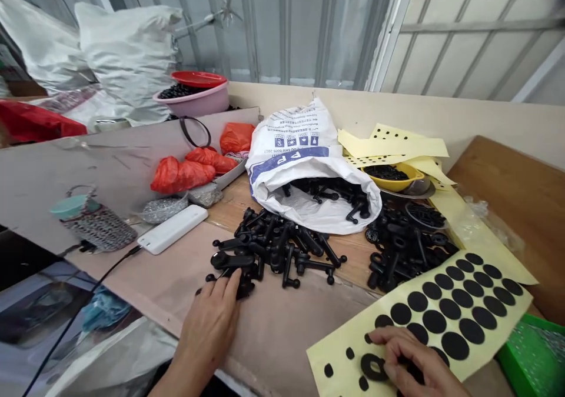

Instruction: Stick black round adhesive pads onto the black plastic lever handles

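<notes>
My left hand (216, 314) rests at the near left edge of a pile of black plastic crank handles (276, 247). Its fingers are stretched over the nearest handles; the thumb is hidden. My right hand (415, 356) is over a yellow backing sheet (353, 326) with rows of black round stick-on pads (435, 320). Thumb and index finger are curled together at a black ring-shaped pad (365, 369), partly covered by the thumb. Small black dots (329, 370) lie on the sheet's near left part, where no large pads show.
A white woven sack (291, 132) lies open behind the pile, with more handles inside. More black parts (392, 256) are heaped right, near a yellow bowl (399, 182). A green bin (529, 356) stands at far right. A white power bank (172, 229) with a cable lies left.
</notes>
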`<action>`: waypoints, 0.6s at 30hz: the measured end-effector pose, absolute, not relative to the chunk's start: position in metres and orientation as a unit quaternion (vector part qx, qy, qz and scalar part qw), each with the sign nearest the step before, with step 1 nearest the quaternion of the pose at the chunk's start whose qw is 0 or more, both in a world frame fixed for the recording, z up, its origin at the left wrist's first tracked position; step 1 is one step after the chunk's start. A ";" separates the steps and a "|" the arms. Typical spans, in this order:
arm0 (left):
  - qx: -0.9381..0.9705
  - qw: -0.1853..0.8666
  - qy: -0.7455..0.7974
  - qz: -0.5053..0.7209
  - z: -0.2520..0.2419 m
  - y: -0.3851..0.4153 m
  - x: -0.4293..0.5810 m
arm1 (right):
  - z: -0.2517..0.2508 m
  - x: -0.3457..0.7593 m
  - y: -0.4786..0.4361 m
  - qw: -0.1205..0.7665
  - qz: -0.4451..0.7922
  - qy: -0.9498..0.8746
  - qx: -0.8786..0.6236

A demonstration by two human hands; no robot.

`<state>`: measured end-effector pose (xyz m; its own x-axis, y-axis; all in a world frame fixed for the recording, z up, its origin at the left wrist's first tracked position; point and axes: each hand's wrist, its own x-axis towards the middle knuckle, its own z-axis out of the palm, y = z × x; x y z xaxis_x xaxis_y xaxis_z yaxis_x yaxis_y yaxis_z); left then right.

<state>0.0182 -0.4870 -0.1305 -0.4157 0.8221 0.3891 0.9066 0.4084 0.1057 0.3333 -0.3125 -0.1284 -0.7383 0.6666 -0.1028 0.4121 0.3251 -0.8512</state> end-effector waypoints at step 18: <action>-0.593 -0.169 -0.782 -0.093 -0.119 -0.417 0.103 | -0.104 0.319 -0.333 0.244 0.694 -0.609 -0.297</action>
